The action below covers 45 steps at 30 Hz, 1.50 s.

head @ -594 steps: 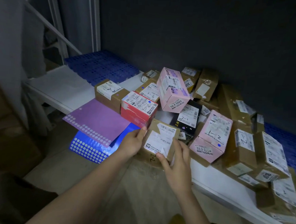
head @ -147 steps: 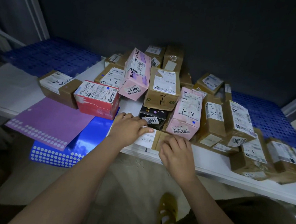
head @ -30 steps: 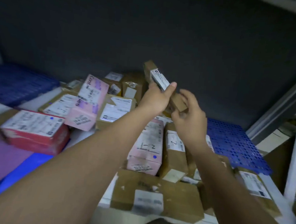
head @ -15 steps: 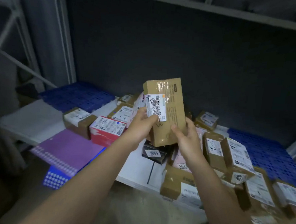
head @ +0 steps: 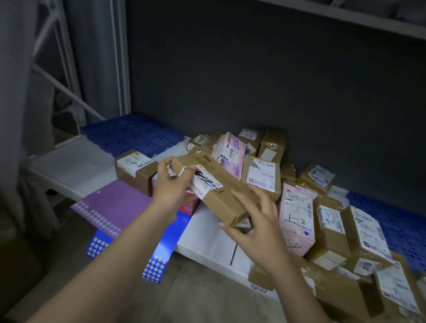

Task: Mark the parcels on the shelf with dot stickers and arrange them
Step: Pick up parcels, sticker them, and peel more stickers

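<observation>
A long brown cardboard parcel (head: 220,187) with a white label and a handwritten 3 is held tilted over the white shelf (head: 80,167). My left hand (head: 172,186) grips its left end, thumb on the label. My right hand (head: 255,222) holds its lower right end, fingers spread over the top. A purple dot-sticker sheet (head: 113,204) and a blue dot-sticker sheet (head: 165,248) hang over the shelf's front edge at the left. A pile of brown and pink parcels (head: 296,212) covers the shelf behind and to the right.
A small brown box (head: 134,171) stands left of the pile, with a red box partly hidden behind my left hand. Blue perforated mats (head: 130,133) lie at the back left and at the right. Shelf uprights rise at the left; a dark wall stands behind.
The brown parcel has come down from upright in front of me to a tilted, near-flat position over the shelf. Both hands have stayed on it.
</observation>
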Motion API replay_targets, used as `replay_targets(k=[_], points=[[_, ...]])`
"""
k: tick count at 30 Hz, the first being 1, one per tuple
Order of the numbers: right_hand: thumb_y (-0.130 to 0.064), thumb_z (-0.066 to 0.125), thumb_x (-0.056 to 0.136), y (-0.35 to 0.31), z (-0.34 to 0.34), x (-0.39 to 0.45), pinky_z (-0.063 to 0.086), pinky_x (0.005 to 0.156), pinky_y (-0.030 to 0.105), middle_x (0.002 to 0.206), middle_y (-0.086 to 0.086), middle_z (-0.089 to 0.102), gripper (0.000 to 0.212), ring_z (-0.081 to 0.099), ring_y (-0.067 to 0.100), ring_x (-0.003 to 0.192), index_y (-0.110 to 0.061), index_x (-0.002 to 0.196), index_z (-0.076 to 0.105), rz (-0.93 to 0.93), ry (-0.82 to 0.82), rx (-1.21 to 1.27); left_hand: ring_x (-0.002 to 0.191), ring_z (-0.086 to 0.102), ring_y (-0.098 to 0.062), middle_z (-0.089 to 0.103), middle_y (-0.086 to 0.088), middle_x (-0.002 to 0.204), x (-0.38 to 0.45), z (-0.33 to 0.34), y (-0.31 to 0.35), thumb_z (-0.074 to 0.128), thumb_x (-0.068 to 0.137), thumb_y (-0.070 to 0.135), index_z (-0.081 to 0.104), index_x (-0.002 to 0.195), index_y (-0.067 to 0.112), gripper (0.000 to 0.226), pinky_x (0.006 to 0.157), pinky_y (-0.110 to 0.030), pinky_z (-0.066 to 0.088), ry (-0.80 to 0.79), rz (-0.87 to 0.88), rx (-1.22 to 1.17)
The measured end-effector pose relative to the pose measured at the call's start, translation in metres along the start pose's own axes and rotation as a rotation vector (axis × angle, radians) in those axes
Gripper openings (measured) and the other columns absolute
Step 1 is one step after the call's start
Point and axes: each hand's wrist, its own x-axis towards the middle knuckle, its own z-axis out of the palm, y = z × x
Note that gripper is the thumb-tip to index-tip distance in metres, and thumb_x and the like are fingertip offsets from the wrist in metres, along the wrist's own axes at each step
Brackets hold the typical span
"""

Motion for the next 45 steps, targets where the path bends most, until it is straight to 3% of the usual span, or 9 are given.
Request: replay_targets(k=[5, 8, 15, 17, 21, 32, 36, 42, 45], points=[[-0.023, 0.065, 0.089, -0.006, 0.009, 0.003, 0.041, 0.08, 0.005, 0.107, -0.022, 0.063, 0.019, 0.056, -0.012, 0.099, -0.038, 0.1, 0.061, 0.212, 0.025, 0.55, 0.084, 0.063, -0.023, 0.058, -0.01, 0.111, 0.008, -0.022, -0.015, 0.065, 0.085, 0.044, 0.054, 0.095, 0.03, 0.021, 0.07, -0.036, 0.059, 0.052, -0.016, 0.155], [-0.024, 0.061, 0.091, -0.002, 0.014, 0.005, 0.041, 0.076, 0.002, 0.112, -0.012, 0.06, 0.015, 0.055, -0.006, 0.102, -0.038, 0.099, 0.059, 0.283, -0.063, 0.577, 0.095, 0.064, -0.023, 0.06, -0.008, 0.112, 0.013, -0.032, -0.021, 0.069, 0.079, 0.051, 0.053, 0.089, 0.035, 0.024, 0.084, -0.041, 0.056, 0.062, -0.038, 0.204], [-0.02, 0.065, 0.086, 0.033, 0.032, -0.003, 0.044, 0.088, 0.028, 0.117, -0.016, 0.055, 0.038, 0.05, 0.012, 0.112, -0.029, 0.122, 0.059, 0.121, -0.054, -0.067, 0.086, 0.059, -0.017, 0.057, -0.001, 0.092, 0.015, -0.038, -0.054, 0.059, 0.09, 0.005, 0.045, 0.086, 0.02, 0.021, 0.072, -0.026, 0.054, 0.049, -0.044, 0.15], [-0.015, 0.058, 0.087, 0.039, 0.04, -0.009, 0.043, 0.09, 0.028, 0.126, -0.013, 0.05, 0.046, 0.048, 0.012, 0.117, -0.031, 0.13, 0.054, 0.125, -0.15, -0.139, 0.093, 0.058, -0.023, 0.057, -0.001, 0.094, 0.016, -0.044, -0.072, 0.061, 0.088, 0.003, 0.046, 0.086, 0.023, 0.025, 0.084, -0.036, 0.053, 0.04, -0.044, 0.251], [-0.018, 0.053, 0.086, 0.047, 0.061, -0.02, 0.043, 0.099, 0.035, 0.141, -0.011, 0.037, 0.056, 0.038, 0.014, 0.129, -0.029, 0.14, 0.042, 0.138, -0.347, -0.261, 0.087, 0.057, -0.014, 0.055, -0.006, 0.11, 0.014, -0.057, -0.096, 0.06, 0.088, 0.003, 0.048, 0.102, 0.02, 0.026, 0.075, -0.025, 0.045, -0.069, -0.023, 0.46], [-0.046, 0.065, 0.084, 0.054, 0.085, -0.031, 0.037, 0.102, 0.044, 0.135, 0.001, 0.043, 0.06, 0.037, 0.025, 0.129, -0.03, 0.138, 0.045, 0.268, -0.414, -0.666, 0.103, 0.059, -0.023, 0.07, 0.001, 0.103, 0.013, -0.08, -0.135, 0.064, 0.084, 0.021, 0.064, 0.117, 0.021, 0.033, 0.086, -0.04, 0.051, -0.191, 0.173, 1.015], [-0.043, 0.077, 0.069, 0.046, 0.105, -0.029, 0.054, 0.066, 0.04, 0.092, 0.006, 0.061, 0.039, 0.061, 0.03, 0.084, -0.018, 0.098, 0.071, 0.042, -0.151, -0.618, 0.114, 0.056, -0.022, 0.063, -0.006, 0.121, 0.017, -0.102, -0.129, 0.057, 0.09, 0.009, 0.062, 0.121, 0.008, 0.032, 0.099, -0.037, 0.045, -0.042, 0.194, 0.891], [-0.036, 0.048, 0.078, -0.004, 0.161, 0.002, 0.053, 0.068, 0.034, 0.094, 0.001, 0.062, 0.033, 0.059, 0.024, 0.083, -0.018, 0.093, 0.071, -0.17, -0.133, -0.382, 0.081, 0.061, -0.027, 0.057, -0.015, 0.107, 0.027, -0.154, -0.118, 0.061, 0.087, 0.006, 0.065, 0.11, 0.007, 0.023, 0.086, -0.038, 0.05, 0.306, 0.192, 0.789], [-0.036, 0.047, 0.08, -0.023, 0.193, 0.021, 0.049, 0.076, 0.031, 0.092, 0.0, 0.063, 0.033, 0.06, 0.023, 0.082, -0.019, 0.092, 0.073, -0.201, -0.17, -0.299, 0.09, 0.059, -0.032, 0.051, -0.013, 0.104, 0.034, -0.179, -0.109, 0.064, 0.086, 0.008, 0.063, 0.113, 0.008, 0.027, 0.094, -0.038, 0.046, 0.477, 0.152, 0.746]])
